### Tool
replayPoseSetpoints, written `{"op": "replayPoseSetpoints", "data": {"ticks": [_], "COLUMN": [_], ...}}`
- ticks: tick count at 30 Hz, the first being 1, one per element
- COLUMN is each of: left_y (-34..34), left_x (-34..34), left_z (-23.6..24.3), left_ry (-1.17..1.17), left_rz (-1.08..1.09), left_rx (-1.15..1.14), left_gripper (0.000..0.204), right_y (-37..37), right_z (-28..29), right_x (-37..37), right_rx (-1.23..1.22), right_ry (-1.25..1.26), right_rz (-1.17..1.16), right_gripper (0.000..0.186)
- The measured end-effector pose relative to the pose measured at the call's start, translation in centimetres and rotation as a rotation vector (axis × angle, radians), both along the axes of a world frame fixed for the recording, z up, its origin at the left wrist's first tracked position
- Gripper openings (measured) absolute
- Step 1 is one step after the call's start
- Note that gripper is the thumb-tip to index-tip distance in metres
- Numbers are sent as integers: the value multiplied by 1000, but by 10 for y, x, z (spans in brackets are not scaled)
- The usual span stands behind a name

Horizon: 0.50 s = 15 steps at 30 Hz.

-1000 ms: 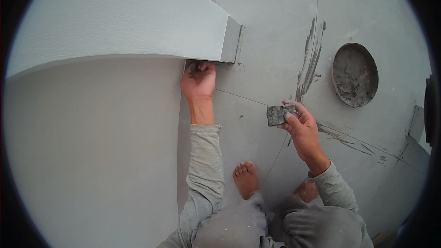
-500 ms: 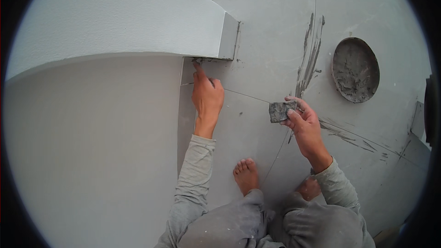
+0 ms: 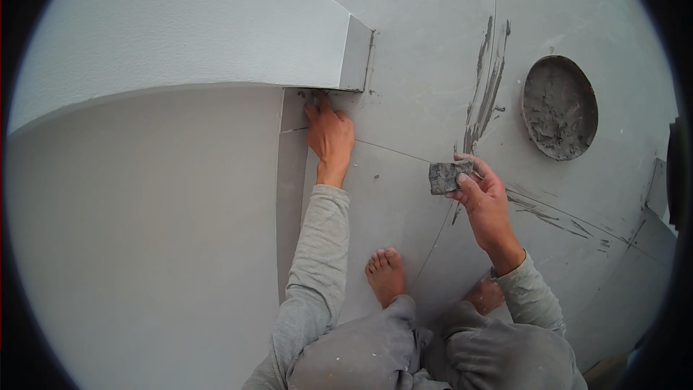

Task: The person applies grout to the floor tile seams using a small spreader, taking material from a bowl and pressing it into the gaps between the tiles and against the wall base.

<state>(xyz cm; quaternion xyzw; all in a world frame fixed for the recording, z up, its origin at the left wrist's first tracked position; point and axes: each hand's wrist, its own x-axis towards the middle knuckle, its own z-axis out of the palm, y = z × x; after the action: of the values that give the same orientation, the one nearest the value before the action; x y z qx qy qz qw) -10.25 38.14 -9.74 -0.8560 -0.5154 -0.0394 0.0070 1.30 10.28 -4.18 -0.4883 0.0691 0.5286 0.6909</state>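
Observation:
My left hand [image 3: 332, 137] reaches to the foot of the white wall [image 3: 216, 22], its fingers stretched toward a dark joint where the grey skirting meets the tiled floor. Dark grey paste marks [image 3: 302, 93] lie by those fingertips, which are partly hard to see; I see nothing held in this hand. Out over the floor, my right hand [image 3: 488, 206] pinches a small, flat, roughly rectangular piece [image 3: 442, 179] between thumb and fingers. Dark grey paste covers its face, so its material cannot be told.
A round, shallow pan [image 3: 525, 105] with grey paste [image 3: 559, 112] inside stands on the floor at the right. Paste streaks [image 3: 485, 90] run along the tile joints. My bare left foot [image 3: 386, 274] is between my arms. A dark object [image 3: 677, 173] shows at the right edge.
My left hand has shifted slightly right along the joint, its forearm swinging right too. The right hand with the flat piece has moved slightly to the right.

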Motion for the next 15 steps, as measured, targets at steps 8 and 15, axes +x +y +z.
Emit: {"op": "replayPoseSetpoints", "data": {"ticks": [8, 15], "left_y": [14, -7], "left_x": [-4, -13], "left_z": [26, 27], "left_ry": [187, 41], "left_rz": [-83, -35], "left_rx": [-77, -133], "left_gripper": [46, 58], "right_y": [7, 3], "right_z": [3, -1], "right_x": [6, 5], "right_rx": [28, 9], "right_ry": [-4, -47], "right_rz": [1, 29], "right_gripper": [34, 35]}}
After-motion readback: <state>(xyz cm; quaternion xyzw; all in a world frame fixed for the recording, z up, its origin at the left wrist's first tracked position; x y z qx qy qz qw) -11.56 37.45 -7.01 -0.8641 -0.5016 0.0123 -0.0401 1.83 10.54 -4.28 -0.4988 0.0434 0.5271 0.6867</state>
